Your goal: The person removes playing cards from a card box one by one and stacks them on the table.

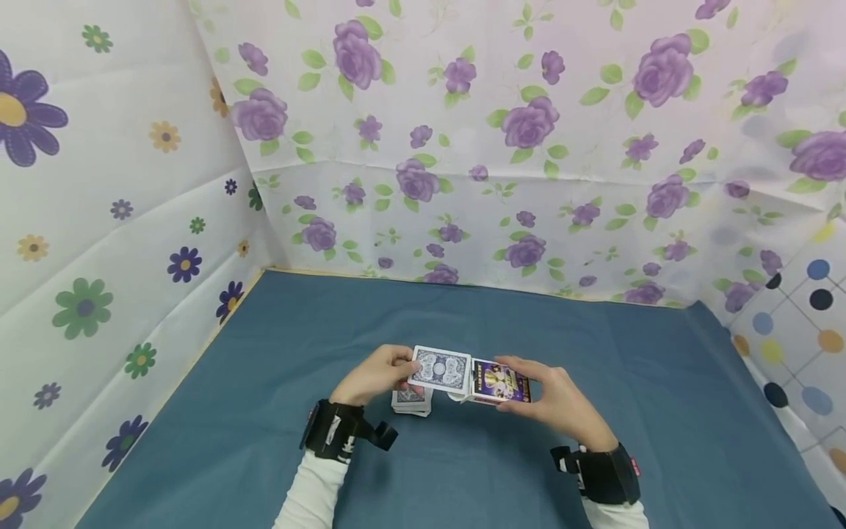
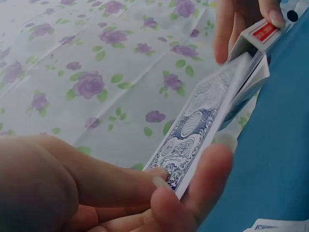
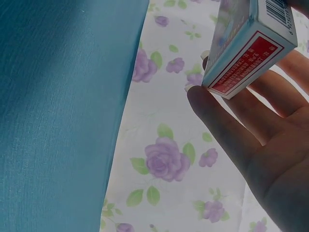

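Between thumb and fingers, my left hand (image 1: 376, 373) pinches the near end of some playing cards (image 1: 441, 369) with a blue-and-white back pattern. Their far end meets the open mouth of a card box (image 1: 500, 382), which has a purple picture face. My right hand (image 1: 557, 397) grips that box by its edges, thumb on one side and fingers on the other. A red printed panel shows on the box's side (image 3: 247, 65) in the right wrist view. Below my left hand a stack of cards (image 1: 411, 401) lies on the table, partly hidden by the hand.
A blue cloth (image 1: 463, 470) covers the table. Behind it hangs a white curtain with purple roses (image 1: 529, 125), and flower-printed sheeting (image 1: 86, 308) stands along the left. Dotted sheeting (image 1: 819, 338) borders the right side.
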The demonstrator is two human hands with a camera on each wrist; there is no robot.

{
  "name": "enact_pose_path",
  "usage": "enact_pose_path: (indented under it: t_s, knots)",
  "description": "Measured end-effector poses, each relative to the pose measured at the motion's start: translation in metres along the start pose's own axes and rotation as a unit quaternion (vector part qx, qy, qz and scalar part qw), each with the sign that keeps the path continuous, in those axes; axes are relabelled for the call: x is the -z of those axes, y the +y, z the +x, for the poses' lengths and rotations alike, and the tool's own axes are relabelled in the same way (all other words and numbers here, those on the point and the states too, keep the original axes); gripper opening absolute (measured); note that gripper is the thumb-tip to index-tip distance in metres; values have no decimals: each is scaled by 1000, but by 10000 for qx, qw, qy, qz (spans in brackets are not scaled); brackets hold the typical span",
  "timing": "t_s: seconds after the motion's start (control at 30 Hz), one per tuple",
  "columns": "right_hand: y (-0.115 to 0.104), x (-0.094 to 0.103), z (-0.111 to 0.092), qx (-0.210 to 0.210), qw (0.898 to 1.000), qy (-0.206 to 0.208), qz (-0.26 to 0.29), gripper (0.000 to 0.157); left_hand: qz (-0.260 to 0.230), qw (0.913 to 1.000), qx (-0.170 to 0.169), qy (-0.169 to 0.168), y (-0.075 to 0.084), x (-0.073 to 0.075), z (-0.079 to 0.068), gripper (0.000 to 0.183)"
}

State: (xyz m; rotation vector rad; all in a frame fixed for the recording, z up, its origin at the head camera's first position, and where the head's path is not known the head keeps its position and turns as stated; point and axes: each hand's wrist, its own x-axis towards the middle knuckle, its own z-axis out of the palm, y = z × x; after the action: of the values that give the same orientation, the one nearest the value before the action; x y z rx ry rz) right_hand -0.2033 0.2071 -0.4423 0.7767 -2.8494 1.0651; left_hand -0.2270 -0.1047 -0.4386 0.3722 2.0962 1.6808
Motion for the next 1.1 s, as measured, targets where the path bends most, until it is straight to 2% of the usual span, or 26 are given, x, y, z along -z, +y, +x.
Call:
enact_pose_path:
  t_s: [0.3,0.57,0.83,1.1]
  knots:
    - [1,-1,-1,16,10000,13,5,67,-62,9996,191,194,-6,14,2,19]
    - [1,-2,1,25,10000,41,-18,67,-647,9975,58,286,-19,32,1,33]
    - [1,-2,0,6,10000,-22,-41,66,-662,9931,277,932,-34,37,7,36]
    - [1,-1,0,-56,10000,-70,0,66,-439,9810,667,1768,-52,32,20,31]
